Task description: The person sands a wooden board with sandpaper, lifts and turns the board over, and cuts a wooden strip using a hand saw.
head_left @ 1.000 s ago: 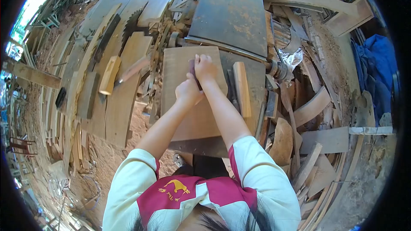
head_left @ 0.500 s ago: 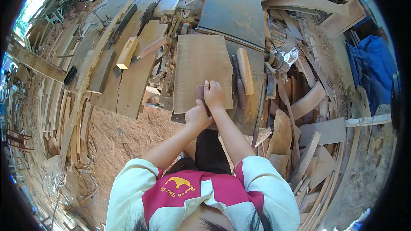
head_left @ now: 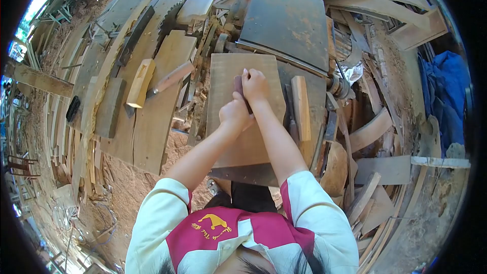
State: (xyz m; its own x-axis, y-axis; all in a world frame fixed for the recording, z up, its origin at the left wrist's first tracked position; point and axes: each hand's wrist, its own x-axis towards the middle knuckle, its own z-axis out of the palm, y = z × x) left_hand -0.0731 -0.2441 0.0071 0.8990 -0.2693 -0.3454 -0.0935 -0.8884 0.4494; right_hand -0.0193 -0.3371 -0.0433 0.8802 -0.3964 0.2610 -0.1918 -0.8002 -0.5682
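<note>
A flat wooden board (head_left: 243, 147) lies in front of me on a dark metal surface. Both my hands are closed around a narrow reddish-brown sanding block (head_left: 238, 84) that rests on the board's upper half. My right hand (head_left: 255, 85) grips its far part, with the fingers wrapped over the right side. Lower and to the left, my left hand (head_left: 235, 112) is wrapped round the near part. The hands touch each other and hide most of the block. To the right of the board lie a pale wood strip (head_left: 301, 107) and a dark-handled tool (head_left: 292, 116).
Left on planks are a wooden hand plane (head_left: 140, 83), a wood-handled blade tool (head_left: 171, 79) and a toothed saw blade (head_left: 169, 19). A large metal plate (head_left: 286, 23) rises beyond the board. Offcuts pile up at right, near a blue tarp (head_left: 445, 94).
My hands and the sanding block have slid forward along the board, away from my body. The view has shifted slightly, so the board sits lower in it.
</note>
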